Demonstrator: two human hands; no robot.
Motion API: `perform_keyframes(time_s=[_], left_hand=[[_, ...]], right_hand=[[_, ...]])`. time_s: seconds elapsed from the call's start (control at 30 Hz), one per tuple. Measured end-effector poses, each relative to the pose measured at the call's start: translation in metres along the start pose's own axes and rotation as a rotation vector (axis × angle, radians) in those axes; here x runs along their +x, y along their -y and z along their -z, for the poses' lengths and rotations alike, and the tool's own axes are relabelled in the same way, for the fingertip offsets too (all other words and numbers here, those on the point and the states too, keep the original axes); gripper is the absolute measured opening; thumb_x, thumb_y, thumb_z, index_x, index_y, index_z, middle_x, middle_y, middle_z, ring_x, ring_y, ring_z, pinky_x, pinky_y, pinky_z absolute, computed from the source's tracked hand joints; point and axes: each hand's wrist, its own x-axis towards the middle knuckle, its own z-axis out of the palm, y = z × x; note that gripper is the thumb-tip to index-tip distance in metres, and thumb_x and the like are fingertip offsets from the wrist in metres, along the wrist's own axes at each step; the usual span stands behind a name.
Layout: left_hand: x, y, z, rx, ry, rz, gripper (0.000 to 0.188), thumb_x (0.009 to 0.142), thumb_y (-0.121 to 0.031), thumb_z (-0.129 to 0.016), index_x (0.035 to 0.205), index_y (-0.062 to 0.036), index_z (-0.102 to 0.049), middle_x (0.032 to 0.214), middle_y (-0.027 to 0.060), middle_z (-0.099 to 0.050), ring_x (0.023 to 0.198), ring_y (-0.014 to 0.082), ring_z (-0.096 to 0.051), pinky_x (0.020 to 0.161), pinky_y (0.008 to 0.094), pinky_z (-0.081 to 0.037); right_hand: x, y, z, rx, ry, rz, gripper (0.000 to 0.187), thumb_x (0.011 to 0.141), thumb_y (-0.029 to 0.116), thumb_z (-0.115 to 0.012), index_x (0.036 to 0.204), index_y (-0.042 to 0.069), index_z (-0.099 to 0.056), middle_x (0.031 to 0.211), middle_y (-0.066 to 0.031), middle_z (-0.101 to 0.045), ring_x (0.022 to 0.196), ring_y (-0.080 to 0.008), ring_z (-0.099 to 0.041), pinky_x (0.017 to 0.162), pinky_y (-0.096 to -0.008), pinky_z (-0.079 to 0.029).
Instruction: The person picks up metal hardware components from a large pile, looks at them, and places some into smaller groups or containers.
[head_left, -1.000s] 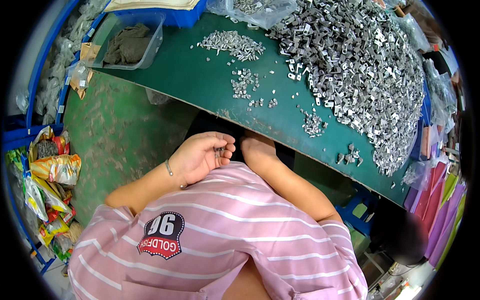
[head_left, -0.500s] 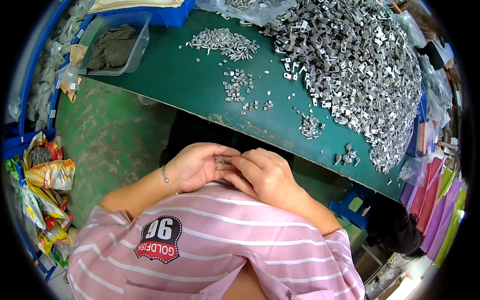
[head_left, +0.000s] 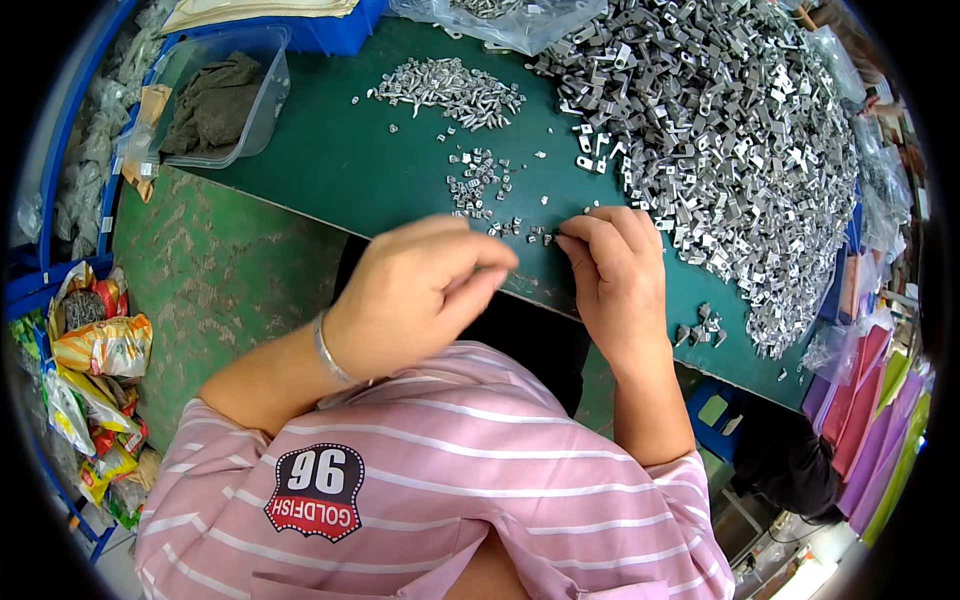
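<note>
My left hand is raised over the near table edge, slightly blurred, its fingers curled in and thumb against them. Whatever it may hold is hidden. On the table, my right hand has thumb and index finger drawn together beside a few small metal pieces; I cannot make out what lies between the tips. Farther back is a loose cluster of small silvery metal pieces. Behind that lies a heap of slim pointed metal parts. A large pile of bent metal brackets spreads to the right of my right hand.
The green table slants across the view. A clear plastic tub with dark cloth stands at its left end, near a blue bin. A few brackets lie near the front edge. Colourful bags sit low left; a blue stool stands below right.
My hands were together in front of my chest and have parted. The right has gone out to the table by the small pieces; the left has risen toward the table edge.
</note>
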Motion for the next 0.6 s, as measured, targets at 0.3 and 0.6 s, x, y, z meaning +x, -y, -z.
perform_keyframes(time_s=[0.3, 0.6], left_hand=[[0.047, 0.015, -0.013, 0.457, 0.213, -0.243, 0.006, 0.077, -0.004, -0.064, 0.083, -0.0055, -0.066, 0.071, 0.0090, -0.052, 0.067, 0.0281, -0.058, 0.058, 0.0376, -0.047], [0.048, 0.018, -0.017, 0.420, 0.195, -0.228, 0.006, 0.077, -0.004, -0.064, 0.083, -0.0060, -0.065, 0.073, 0.0090, -0.053, 0.068, 0.0283, -0.058, 0.058, 0.0371, -0.048]], right_hand=[[-0.012, -0.001, 0.012, 0.569, -0.087, -0.399, 0.012, 0.079, -0.010, -0.066, 0.085, 0.000, -0.063, 0.087, -0.0092, -0.066, 0.071, -0.0170, -0.063, 0.062, -0.0260, -0.050], [-0.018, -0.004, 0.009, 1.329, -0.159, -0.509, 0.013, 0.086, -0.010, -0.060, 0.094, -0.003, -0.051, 0.092, -0.0177, -0.066, 0.079, -0.0179, -0.065, 0.071, -0.0279, -0.056]])
